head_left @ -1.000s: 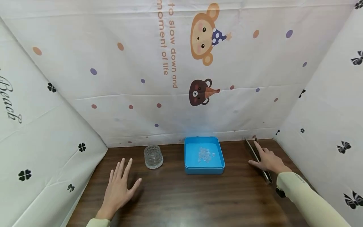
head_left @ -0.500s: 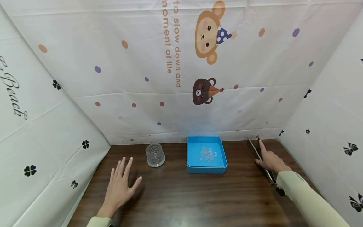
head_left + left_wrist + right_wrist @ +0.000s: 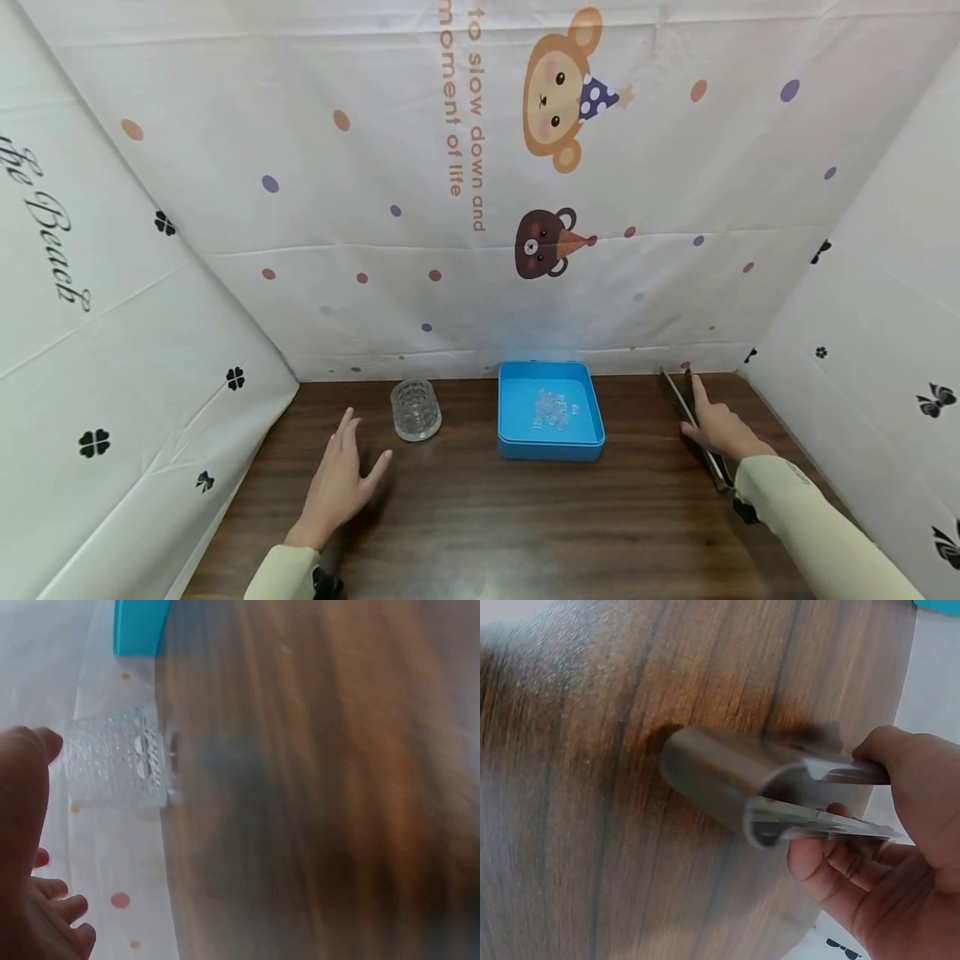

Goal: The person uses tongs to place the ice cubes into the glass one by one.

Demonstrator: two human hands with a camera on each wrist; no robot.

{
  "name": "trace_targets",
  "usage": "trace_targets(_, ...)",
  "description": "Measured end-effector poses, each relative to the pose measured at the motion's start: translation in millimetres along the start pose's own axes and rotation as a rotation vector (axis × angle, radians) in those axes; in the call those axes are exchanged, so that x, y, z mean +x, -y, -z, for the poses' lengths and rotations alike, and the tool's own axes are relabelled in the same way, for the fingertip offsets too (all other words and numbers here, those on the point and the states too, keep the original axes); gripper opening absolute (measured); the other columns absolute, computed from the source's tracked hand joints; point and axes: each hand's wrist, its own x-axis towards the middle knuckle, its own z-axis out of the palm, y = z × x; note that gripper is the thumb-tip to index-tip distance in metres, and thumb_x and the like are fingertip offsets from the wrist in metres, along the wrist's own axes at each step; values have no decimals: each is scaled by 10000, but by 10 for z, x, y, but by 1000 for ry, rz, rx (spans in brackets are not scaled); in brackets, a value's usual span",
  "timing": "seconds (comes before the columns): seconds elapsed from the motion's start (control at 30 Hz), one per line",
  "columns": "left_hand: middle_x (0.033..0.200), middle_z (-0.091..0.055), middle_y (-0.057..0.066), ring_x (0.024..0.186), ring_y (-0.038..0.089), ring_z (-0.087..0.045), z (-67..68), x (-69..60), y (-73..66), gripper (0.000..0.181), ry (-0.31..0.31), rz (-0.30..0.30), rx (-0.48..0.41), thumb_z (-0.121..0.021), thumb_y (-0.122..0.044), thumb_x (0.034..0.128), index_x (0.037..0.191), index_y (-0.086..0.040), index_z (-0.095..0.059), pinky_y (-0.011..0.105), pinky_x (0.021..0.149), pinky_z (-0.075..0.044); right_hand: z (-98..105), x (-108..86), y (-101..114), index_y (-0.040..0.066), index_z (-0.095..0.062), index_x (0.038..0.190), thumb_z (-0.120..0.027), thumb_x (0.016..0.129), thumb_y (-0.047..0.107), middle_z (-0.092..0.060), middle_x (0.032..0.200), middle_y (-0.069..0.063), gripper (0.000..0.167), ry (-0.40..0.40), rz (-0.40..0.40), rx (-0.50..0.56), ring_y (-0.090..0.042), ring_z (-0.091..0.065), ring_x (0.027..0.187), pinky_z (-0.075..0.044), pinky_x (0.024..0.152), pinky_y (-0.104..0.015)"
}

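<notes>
At the right of the table, my right hand [image 3: 726,431] holds a pair of metal tongs [image 3: 720,772], thumb on one arm and fingers on the other. The tongs' bent end faces the right wrist camera; their far tips are hidden by the hand in that view. My left hand [image 3: 337,483] is at the left, thumb spread from its fingers, holding nothing. A clear patterned glass [image 3: 416,411] stands upright just beyond it, apart from the hand in the head view. Several small clear pieces [image 3: 552,409] lie inside a square blue box [image 3: 551,451] between the hands.
The dark wooden table [image 3: 480,517] ends at a printed white cloth [image 3: 420,192] hanging along the back. Similar cloth walls close off the left and right sides. The blue box stands close to the back cloth.
My left hand has moved right and slightly away from me, toward the glass, its fingers drawn closer together. My right hand keeps the tongs near the same place. The head view has shifted slightly.
</notes>
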Motion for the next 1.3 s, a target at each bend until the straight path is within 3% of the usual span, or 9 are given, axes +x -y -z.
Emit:
trace_targets(0.13, 1268, -544, 253, 969, 337, -574, -69, 116, -78, 767, -35, 22, -61, -733, -302, 967, 1492, 86, -330, 464, 704, -514, 22, -31, -4, -33, 235, 1552, -585, 1029, 171, -565, 667, -119, 994, -9, 1, 5, -236, -542, 530, -444, 516, -411)
trace_targets(0.23, 1123, -559, 213, 862, 284, -522, -122, 197, -130, 745, -62, 17, -86, -773, -251, 937, 1465, 73, -360, 421, 645, -466, 61, -55, 6, -24, 226, 1559, -576, 1032, 172, -573, 683, -137, 980, -15, -8, 3, -233, -536, 533, -441, 519, -408)
trace_targets(0.4, 1422, -463, 302, 1150, 418, -575, -214, 309, -176, 671, -52, -26, -103, -807, -255, 906, 1355, 60, -420, 540, 812, -540, 148, -102, -3, -79, 161, 1557, -591, 1026, 168, -610, 879, -291, 954, -44, -20, -8, -274, -597, 616, -483, 554, -459)
trace_targets(0.5, 1557, -326, 319, 1347, 469, -459, -262, 364, -192, 778, -26, -44, -119, -807, -293, 905, 1441, 64, -371, 603, 967, -493, 184, -127, -34, -119, 101, 1552, -591, 1024, 175, -614, 961, -358, 919, -70, -15, -31, -308, -626, 649, -497, 556, -480)
trace_targets(0.63, 1599, -261, 313, 1426, 470, -368, -318, 446, -195, 983, -12, -49, -152, -822, -325, 887, 1581, 26, -221, 635, 1048, -425, 240, -205, -69, -143, -54, 1538, -574, 1023, 165, -628, 991, -335, 794, -126, 14, -57, -360, -644, 720, -507, 597, -534)
trace_targets(0.77, 1630, -215, 291, 1437, 469, -353, -344, 561, -188, 1071, 18, -5, -207, -828, -357, 879, 1617, -4, -136, 644, 1079, -390, 288, -303, -105, -152, -373, 1353, -579, 1018, 132, -640, 904, -218, 485, -233, 96, -124, -376, -648, 743, -504, 597, -547)
trace_targets(0.9, 1661, -158, 267, 1461, 474, -307, -355, 675, -203, 1124, 69, 85, -284, -833, -384, 871, 1625, -5, -91, 657, 1115, -336, 331, -347, -145, -78, -512, 1150, -597, 1019, 135, -617, 827, -114, 264, -287, 135, -177, -326, -625, 712, -479, 562, -497)
trace_targets(1.03, 1680, -125, 243, 1489, 464, -257, -392, 753, -215, 1169, 128, 168, -346, -847, -399, 855, 1632, -24, -58, 657, 1139, -298, 355, -383, -173, -47, -521, 1242, -601, 1030, 172, -642, 855, -143, 315, -287, 130, -186, -336, -636, 715, -459, 526, -470)
trace_targets(1.3, 1644, -240, 244, 1459, 451, -333, -519, 864, -230, 1154, 156, 225, -389, -872, -395, 828, 1623, -31, -117, 632, 1130, -337, 387, -507, -172, 53, -484, 1364, -603, 1046, 262, -650, 819, -162, 399, -297, 123, -196, -291, -587, 622, -395, 433, -410)
